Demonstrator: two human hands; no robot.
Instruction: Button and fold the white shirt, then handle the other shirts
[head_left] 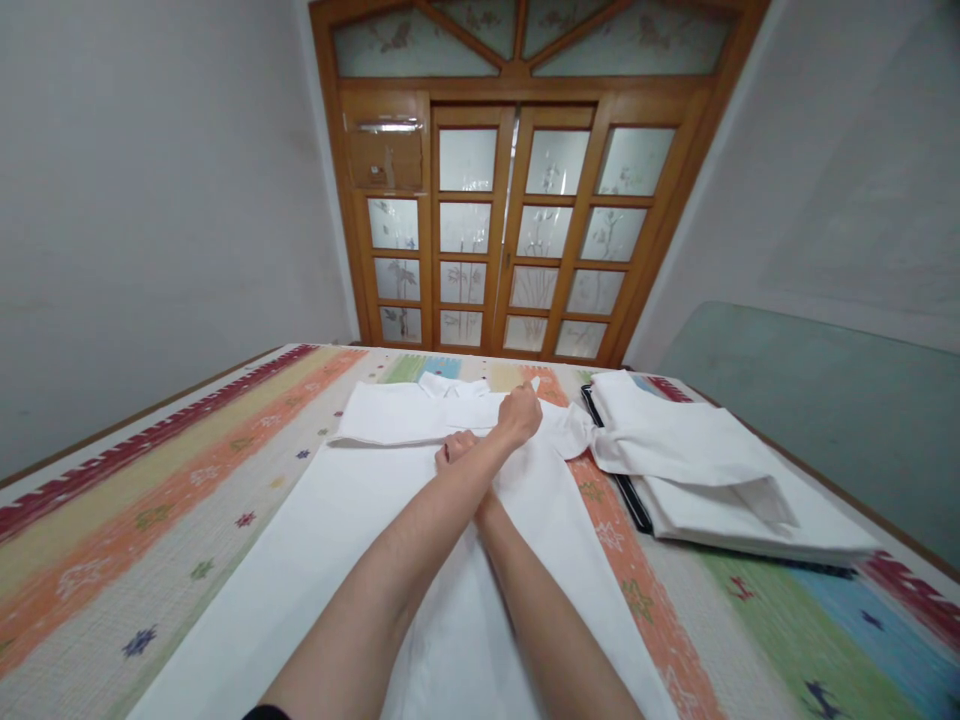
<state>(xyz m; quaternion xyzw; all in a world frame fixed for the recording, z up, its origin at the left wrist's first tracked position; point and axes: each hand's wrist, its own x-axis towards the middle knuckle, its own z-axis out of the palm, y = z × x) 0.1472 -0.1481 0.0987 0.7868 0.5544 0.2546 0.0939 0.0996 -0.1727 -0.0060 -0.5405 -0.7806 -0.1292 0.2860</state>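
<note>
A white shirt (pixel 360 530) lies spread out, its collar (pixel 454 386) at the far end. On the left, a sleeve (pixel 390 412) is folded flat across the upper part; at the right, the other sleeve (pixel 574 430) sits bunched near the shoulder. My forearms cross over the shirt. Reaching over to the right, my left hand (pixel 520 412) is closed in a pinch on the shirt fabric near the shoulder, and a small white tip sticks up from it. My right hand (pixel 456 450) passes underneath to the left, fingers curled against the shirt; its grip is partly hidden by the left forearm.
Folded white garments (pixel 697 460) are stacked on the right over a black-edged item (pixel 634 500). Underneath everything lies a striped, patterned cloth (pixel 247 480). Beyond its far edge stand wooden doors with glass panes (pixel 517 230). A pale green panel (pixel 810 390) leans along the right wall.
</note>
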